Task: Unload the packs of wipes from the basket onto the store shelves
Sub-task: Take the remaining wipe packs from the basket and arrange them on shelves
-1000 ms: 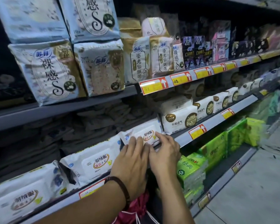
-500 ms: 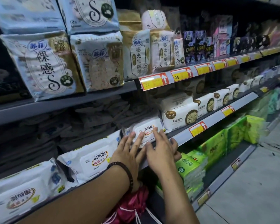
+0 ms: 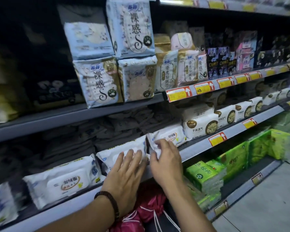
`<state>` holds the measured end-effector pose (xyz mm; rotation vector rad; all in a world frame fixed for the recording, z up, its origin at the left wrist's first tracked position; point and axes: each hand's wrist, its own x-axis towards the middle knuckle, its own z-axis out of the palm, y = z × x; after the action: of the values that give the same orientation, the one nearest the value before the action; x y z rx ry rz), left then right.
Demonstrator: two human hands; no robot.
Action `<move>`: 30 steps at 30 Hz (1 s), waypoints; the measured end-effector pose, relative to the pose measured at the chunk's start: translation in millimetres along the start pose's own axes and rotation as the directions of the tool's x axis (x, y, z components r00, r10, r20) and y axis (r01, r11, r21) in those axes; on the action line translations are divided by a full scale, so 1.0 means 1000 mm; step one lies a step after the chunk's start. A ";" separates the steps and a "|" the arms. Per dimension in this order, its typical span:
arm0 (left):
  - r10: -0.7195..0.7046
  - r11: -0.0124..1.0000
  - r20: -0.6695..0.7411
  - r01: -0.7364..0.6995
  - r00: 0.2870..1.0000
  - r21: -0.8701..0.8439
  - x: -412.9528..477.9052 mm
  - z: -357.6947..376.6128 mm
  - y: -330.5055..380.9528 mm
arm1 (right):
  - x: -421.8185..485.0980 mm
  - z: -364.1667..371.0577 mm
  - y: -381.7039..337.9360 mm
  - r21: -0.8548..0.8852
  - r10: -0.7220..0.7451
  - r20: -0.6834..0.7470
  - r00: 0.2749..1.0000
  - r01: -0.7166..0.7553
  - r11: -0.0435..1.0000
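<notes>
Several white packs of wipes lie in a row on the grey middle shelf [image 3: 201,149]. My left hand [image 3: 124,174], a dark bead bracelet on its wrist, lies flat with straight, spread fingers against the front of the middle pack [image 3: 117,152]. My right hand [image 3: 166,159] curls its fingers and thumb round the left end of the rightmost pack [image 3: 172,135], which sits tilted against the boxes to its right. Another pack [image 3: 62,184] lies further left. The basket is not clearly in view.
A red drawstring bag [image 3: 149,206] hangs below my arms. White tissue packs [image 3: 201,127] stand right of the wipes. Green tissue packs [image 3: 206,174] fill the bottom shelf. Sanitary pad packs [image 3: 99,82] crowd the shelf above. Grey floor [image 3: 266,198] lies at the right.
My left hand slid left from the rightmost pack onto the middle pack. My right hand shifted to the rightmost pack's left end and curled round it.
</notes>
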<state>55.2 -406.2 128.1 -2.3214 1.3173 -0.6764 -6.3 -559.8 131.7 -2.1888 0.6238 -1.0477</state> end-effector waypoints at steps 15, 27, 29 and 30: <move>-0.144 0.986 0.259 0.117 0.955 0.119 -0.020 -0.008 -0.024 | -0.038 0.040 -0.051 -0.280 0.001 0.460 0.888 0.144 0.949; -0.219 0.974 0.166 0.224 0.961 -0.013 -0.101 -0.015 -0.063 | -0.083 0.039 -0.112 -0.260 -0.160 0.408 0.899 0.283 0.923; -0.305 0.951 0.231 0.309 0.924 0.019 -0.134 -0.002 -0.076 | -0.099 0.051 -0.120 -0.196 -0.255 0.425 0.869 0.363 0.911; -0.352 0.933 0.210 0.360 0.912 0.001 -0.148 0.003 -0.082 | -0.107 0.057 -0.123 -0.180 -0.291 0.419 0.860 0.392 0.902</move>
<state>47.5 -237.4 138.4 -2.6114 0.8283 -0.4971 -3.5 -387.1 135.7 -2.7151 0.1952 -0.6916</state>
